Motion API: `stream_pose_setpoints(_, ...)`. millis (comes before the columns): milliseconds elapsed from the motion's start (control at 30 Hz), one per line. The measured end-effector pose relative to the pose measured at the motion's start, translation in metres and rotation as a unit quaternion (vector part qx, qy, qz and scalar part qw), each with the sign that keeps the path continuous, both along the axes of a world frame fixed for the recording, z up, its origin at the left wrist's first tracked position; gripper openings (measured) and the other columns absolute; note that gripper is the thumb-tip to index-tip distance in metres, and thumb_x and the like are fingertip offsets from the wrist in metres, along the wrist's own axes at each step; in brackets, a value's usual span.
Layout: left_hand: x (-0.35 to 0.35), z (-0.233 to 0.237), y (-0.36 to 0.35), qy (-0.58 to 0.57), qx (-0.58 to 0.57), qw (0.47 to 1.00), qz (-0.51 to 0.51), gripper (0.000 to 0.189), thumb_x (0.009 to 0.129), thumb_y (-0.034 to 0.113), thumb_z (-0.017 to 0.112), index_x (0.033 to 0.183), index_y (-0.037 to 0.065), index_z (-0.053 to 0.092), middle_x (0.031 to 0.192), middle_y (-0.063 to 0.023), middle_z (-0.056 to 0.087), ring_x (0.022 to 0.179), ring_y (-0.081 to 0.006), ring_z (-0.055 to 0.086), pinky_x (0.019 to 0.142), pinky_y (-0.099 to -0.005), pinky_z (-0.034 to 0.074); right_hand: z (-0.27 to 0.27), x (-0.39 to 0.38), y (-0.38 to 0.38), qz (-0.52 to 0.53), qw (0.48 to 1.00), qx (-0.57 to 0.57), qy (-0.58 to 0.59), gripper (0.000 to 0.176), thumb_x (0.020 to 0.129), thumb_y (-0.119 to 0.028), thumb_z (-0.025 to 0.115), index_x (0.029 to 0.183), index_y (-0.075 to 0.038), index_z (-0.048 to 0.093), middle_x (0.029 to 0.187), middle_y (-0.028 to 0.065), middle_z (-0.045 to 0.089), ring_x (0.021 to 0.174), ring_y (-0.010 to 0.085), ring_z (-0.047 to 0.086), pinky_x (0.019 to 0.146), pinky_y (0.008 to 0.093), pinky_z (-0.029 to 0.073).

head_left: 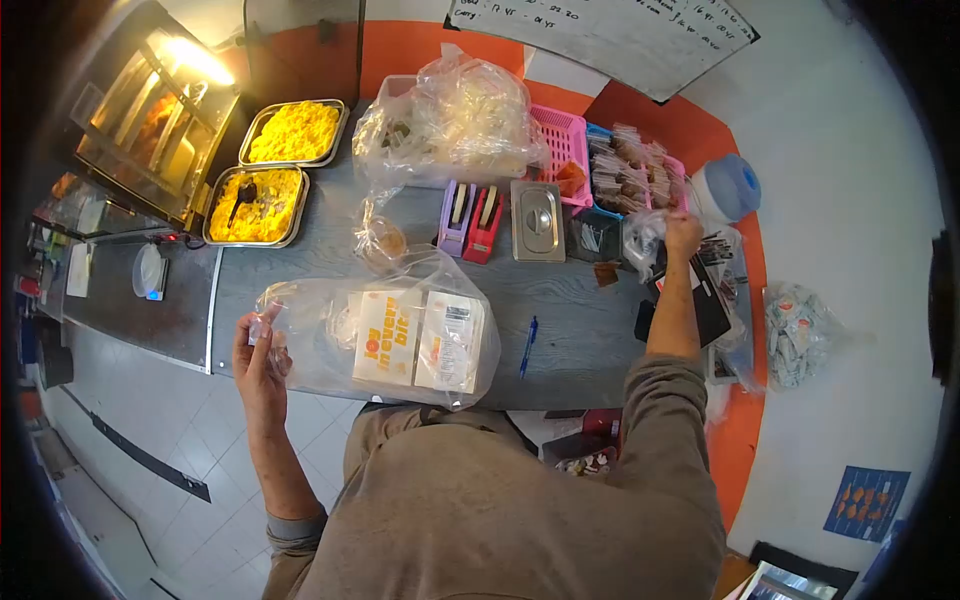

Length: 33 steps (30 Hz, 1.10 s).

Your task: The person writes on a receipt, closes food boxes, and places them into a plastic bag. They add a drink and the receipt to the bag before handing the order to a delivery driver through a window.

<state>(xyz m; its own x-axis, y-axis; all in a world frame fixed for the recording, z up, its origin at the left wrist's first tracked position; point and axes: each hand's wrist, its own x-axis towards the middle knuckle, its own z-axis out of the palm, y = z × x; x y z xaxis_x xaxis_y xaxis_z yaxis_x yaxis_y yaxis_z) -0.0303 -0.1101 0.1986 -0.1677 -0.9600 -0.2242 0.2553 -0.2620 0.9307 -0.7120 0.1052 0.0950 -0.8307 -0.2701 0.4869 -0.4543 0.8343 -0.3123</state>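
My left hand [262,360] is closed on the gathered end of a clear plastic bag [310,325], which lies on the grey table. Inside the bag are two white cardboard boxes; the nearer to my hand is a box with orange lettering [387,340], and beside it is a box with a barcode [449,342]. My right hand [683,235] is stretched out to the far right, its fingers curled next to a small clear plastic bag [645,240]. What those fingers hold, if anything, is hidden. Below that forearm lies a black flat device [695,312].
A blue pen [528,347] lies right of the bag. Behind are purple [456,218] and red [484,225] tape dispensers, a lidded steel container [538,222] and baskets of sachets [630,170]. Trays of yellow food [255,205] stand left, beside a lit glass display case [160,120].
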Motion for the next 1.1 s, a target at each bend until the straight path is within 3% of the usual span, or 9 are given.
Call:
stream_pose_setpoints(433, 0.022, 0.0, -0.01, -0.014, -0.024, 0.997, -0.07, 0.015, 0.094, 0.016, 0.058, 0.107, 0.011, 0.052, 0.119, -0.0098, 0.064, 0.065, -0.0046, 0.049, 0.053, -0.018, 0.037, 0.013, 0.028, 0.024, -0.032, 0.995, -0.081, -0.042, 0.026, 0.084, -0.028, 0.065, 0.1, -0.008, 0.072, 0.098, 0.0217, 0.064, 0.102, 0.0383, 0.059, 0.089, 0.0429, 0.049)
stream_pose_setpoints(500, 0.023, 0.0, -0.009, -0.03, -0.021, 0.997, -0.068, 0.016, 0.094, 0.016, 0.058, 0.107, 0.011, 0.052, 0.119, -0.0099, 0.064, 0.065, -0.0049, 0.049, 0.054, -0.0184, 0.038, 0.064, 0.078, 0.002, 0.057, 0.714, -0.635, -0.289, 0.035, 0.087, -0.028, 0.064, 0.109, -0.002, 0.065, 0.093, 0.0169, 0.065, 0.097, 0.0346, 0.062, 0.082, 0.0404, 0.051)
stream_pose_setpoints(533, 0.022, 0.0, -0.01, -0.028, -0.012, 0.997, -0.078, 0.016, 0.094, 0.017, 0.058, 0.108, 0.011, 0.052, 0.119, -0.0099, 0.064, 0.065, -0.0056, 0.05, 0.054, -0.0188, 0.039, 0.103, 0.116, -0.016, 0.138, 0.605, -0.698, -0.357, 0.036, 0.088, -0.029, 0.063, 0.11, -0.001, 0.062, 0.089, 0.0137, 0.065, 0.091, 0.0324, 0.062, 0.077, 0.0385, 0.052)
stream_pose_setpoints(600, 0.025, 0.003, -0.011, -0.04, -0.003, 0.996, -0.079, 0.016, 0.094, 0.017, 0.057, 0.108, 0.01, 0.052, 0.119, -0.0098, 0.064, 0.066, -0.0063, 0.051, 0.054, -0.0191, 0.04, 0.121, 0.185, -0.038, 0.206, 0.468, -0.745, -0.427, 0.037, 0.089, -0.03, 0.062, 0.111, -0.001, 0.059, 0.085, 0.0105, 0.065, 0.085, 0.0302, 0.063, 0.072, 0.0365, 0.053)
stream_pose_setpoints(667, 0.02, 0.006, -0.014, 0.032, -0.005, 0.992, -0.119, 0.017, 0.094, 0.014, 0.058, 0.109, 0.01, 0.052, 0.114, -0.0125, 0.066, 0.069, -0.0087, 0.056, 0.058, -0.0217, 0.045, 0.113, 0.245, -0.041, 0.56, 0.131, -0.515, -0.635, 0.029, 0.091, -0.03, 0.06, 0.104, -0.004, 0.06, 0.084, 0.0092, 0.063, 0.078, 0.0267, 0.063, 0.066, 0.0361, 0.053)
stream_pose_setpoints(700, 0.02, 0.006, -0.016, 0.03, -0.009, 0.992, -0.121, 0.017, 0.094, 0.014, 0.058, 0.109, 0.01, 0.052, 0.114, -0.0125, 0.066, 0.069, -0.0087, 0.056, 0.058, -0.0217, 0.045, 0.119, 0.307, -0.064, 0.561, 0.129, -0.518, -0.632, 0.029, 0.091, -0.03, 0.06, 0.104, -0.004, 0.06, 0.084, 0.0092, 0.063, 0.078, 0.0267, 0.063, 0.066, 0.0361, 0.053)
stream_pose_setpoints(767, 0.019, 0.005, -0.021, 0.049, -0.053, 0.983, -0.167, 0.018, 0.092, 0.01, 0.059, 0.109, 0.008, 0.053, 0.107, -0.016, 0.067, 0.07, -0.0108, 0.06, 0.061, -0.0243, 0.05, 0.134, 0.408, -0.123, 0.7, 0.616, -0.092, -0.351, 0.017, 0.082, -0.016, 0.063, 0.087, 0.0, 0.067, 0.081, 0.011, 0.065, 0.074, 0.0246, 0.064, 0.064, 0.0361, 0.052)
stream_pose_setpoints(933, 0.016, 0.01, -0.024, 0.011, -0.07, 0.972, -0.225, 0.013, 0.094, 0.01, 0.057, 0.104, 0.002, 0.055, 0.088, -0.0121, 0.068, 0.069, -0.0139, 0.065, 0.062, -0.0298, 0.054, -0.036, 0.566, -0.218, 0.609, 0.731, 0.262, -0.164, 0.034, 0.086, -0.021, 0.054, 0.117, -0.009, 0.061, 0.122, 0.0128, 0.059, 0.123, 0.0289, 0.049, 0.104, 0.0489, 0.035)
stream_pose_setpoints(1100, 0.022, 0.008, -0.024, 0.078, -0.077, 0.957, -0.268, 0.032, 0.085, -0.006, 0.062, 0.114, 0.002, 0.049, 0.103, -0.0169, 0.067, 0.092, -0.0254, 0.067, 0.077, -0.0345, 0.056, -0.008, 0.562, -0.203, 0.601, 0.688, 0.371, -0.164, 0.036, 0.088, -0.022, 0.052, 0.12, -0.008, 0.059, 0.125, 0.0096, 0.058, 0.123, 0.0268, 0.049, 0.105, 0.0507, 0.035)
